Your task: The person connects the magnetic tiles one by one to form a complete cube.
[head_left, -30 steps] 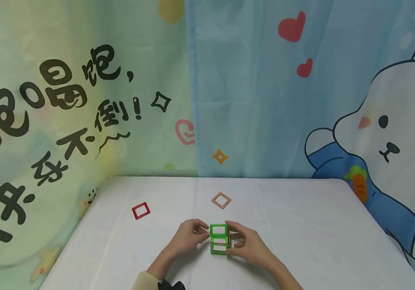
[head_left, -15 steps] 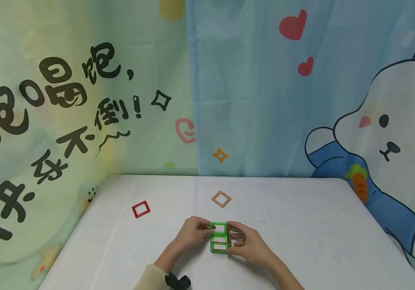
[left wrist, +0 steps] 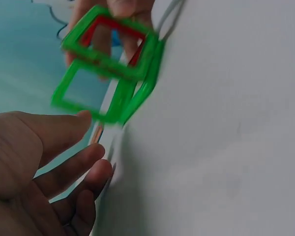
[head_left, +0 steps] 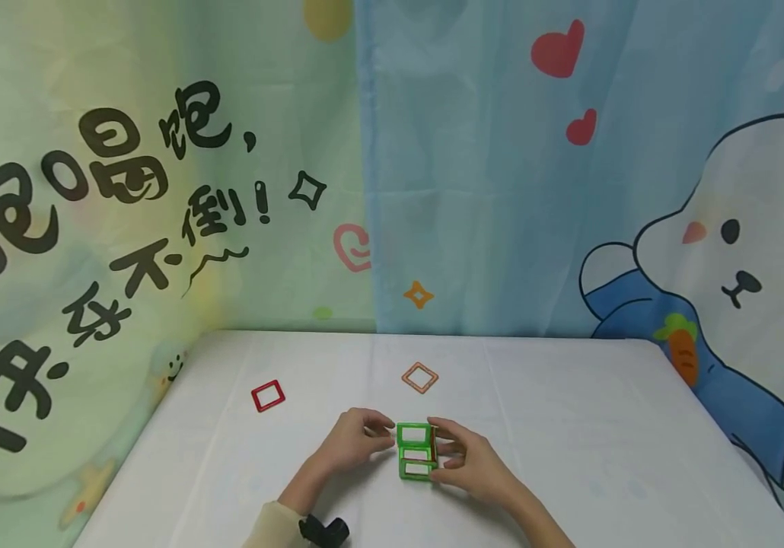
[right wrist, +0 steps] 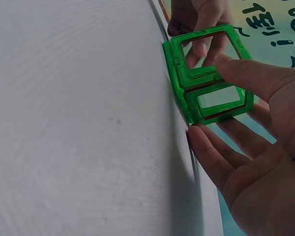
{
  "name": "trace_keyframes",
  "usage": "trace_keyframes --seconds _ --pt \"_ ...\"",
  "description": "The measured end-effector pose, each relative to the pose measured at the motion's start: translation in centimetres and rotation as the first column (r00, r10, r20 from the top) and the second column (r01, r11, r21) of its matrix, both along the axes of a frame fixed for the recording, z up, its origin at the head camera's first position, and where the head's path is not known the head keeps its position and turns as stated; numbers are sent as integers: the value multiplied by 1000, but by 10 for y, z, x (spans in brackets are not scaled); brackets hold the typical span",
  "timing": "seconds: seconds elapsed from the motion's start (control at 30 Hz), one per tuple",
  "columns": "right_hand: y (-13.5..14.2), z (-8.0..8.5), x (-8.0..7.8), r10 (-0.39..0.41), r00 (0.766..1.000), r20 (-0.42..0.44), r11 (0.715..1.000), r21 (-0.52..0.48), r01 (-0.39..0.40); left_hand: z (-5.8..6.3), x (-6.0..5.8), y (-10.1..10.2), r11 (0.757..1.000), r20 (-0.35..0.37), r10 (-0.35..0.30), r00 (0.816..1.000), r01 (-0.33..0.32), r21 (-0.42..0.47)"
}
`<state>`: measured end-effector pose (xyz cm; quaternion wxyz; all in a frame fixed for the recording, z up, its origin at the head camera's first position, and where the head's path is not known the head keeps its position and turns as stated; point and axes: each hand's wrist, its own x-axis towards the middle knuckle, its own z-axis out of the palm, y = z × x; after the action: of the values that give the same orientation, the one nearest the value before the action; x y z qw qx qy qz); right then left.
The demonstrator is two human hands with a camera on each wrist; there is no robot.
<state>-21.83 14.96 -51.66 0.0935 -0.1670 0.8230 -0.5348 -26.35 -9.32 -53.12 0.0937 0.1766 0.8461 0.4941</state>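
A small boxy build of green magnetic tiles, square frames with open middles, stands on the white table. A red tile edge shows on its right side in the head view. My right hand holds the build from the right. In the right wrist view, the thumb presses on a green frame while the fingers lie along its lower side. Left of the build is my left hand, fingers loosely bent and holding nothing. Its thumb tip lies close to a green corner in the left wrist view; contact is unclear.
Flat on the white table lie a red square tile, back left, and an orange square tile behind the build. A printed curtain hangs along the table's far edge. A black wrist device sits at the left sleeve.
Half a second ago my left fingers reached over the upper left of the green build; now they have drawn back to the left. The right hand keeps its hold and the build stays in place.
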Motion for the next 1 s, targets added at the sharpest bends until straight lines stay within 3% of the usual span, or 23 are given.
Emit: trace_keyframes --seconds 0.27,0.43,0.6,0.7,0.77,0.87,1.0 --pt "-1 -6 1 -34 999 -27 999 19 34 8 -5 -54 994 -93 91 991 -96 -47" --pt "-1 -5 2 -39 999 -32 999 28 40 13 -9 -89 977 -101 193 976 -201 -67" --pt "-3 -3 1 -48 998 -28 998 45 49 15 -15 -125 934 -158 319 935 -338 -114" --pt "-4 -3 1 -50 999 -18 997 52 51 15 -16 -143 891 -220 371 902 -413 -187" --pt "-5 -3 1 -51 999 -19 997 53 52 15 -16 -153 863 -231 394 890 -444 -239" --pt "-5 -2 1 -62 998 -25 996 58 63 15 -17 -164 841 -208 406 890 -453 -295" --pt "-5 -1 2 -66 997 -32 995 68 68 11 -18 -172 841 -169 415 894 -447 -303"
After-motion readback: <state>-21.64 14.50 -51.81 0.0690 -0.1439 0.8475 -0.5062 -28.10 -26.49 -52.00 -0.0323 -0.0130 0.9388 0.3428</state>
